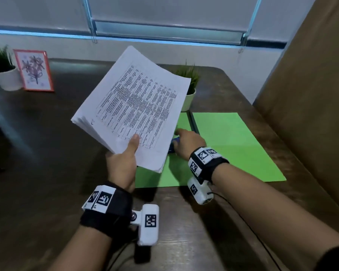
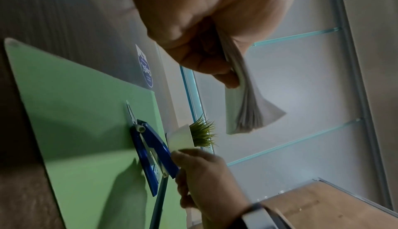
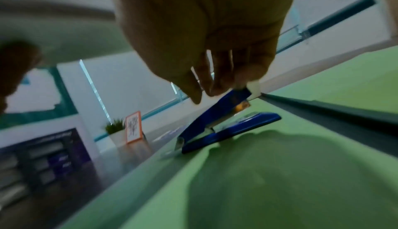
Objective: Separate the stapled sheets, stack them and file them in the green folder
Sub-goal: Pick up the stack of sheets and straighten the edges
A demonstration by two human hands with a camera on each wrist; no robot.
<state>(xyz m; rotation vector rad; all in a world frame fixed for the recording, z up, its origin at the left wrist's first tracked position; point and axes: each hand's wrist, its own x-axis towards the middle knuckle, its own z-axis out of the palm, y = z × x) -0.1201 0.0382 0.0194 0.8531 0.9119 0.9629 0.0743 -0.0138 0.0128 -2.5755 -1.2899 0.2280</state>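
Thumb on top and fingers curled beneath, the left hand [image 1: 121,163] pinches the thick stack of printed sheets [image 1: 133,108] at its near corner, so the pages stay together while their far edges fan loose in the air. Held up and tilted toward the person, the bundle sits above the left half of the green folder [image 1: 233,141], which lies spread open on the desk [image 1: 47,153]; that clears the spot below and keeps the paper ready to be worked on.

Under the lifted sheets the right hand [image 1: 188,141] reaches down to the blue stapler [image 2: 148,152] resting on the folder beside its dark spine. In the right wrist view the fingertips [image 3: 193,94] touch the raised top arm of the tool, which is hinged open in a V. Whether that grip has closed round it or only rests on it I cannot tell. Most likely the tool, with its small metal tip at the hinge end, is being fetched to pry out the staple, so separating appears not yet begun.

Further back stand a small potted plant [image 1: 190,89], another plant and a framed flower picture [image 1: 34,70].
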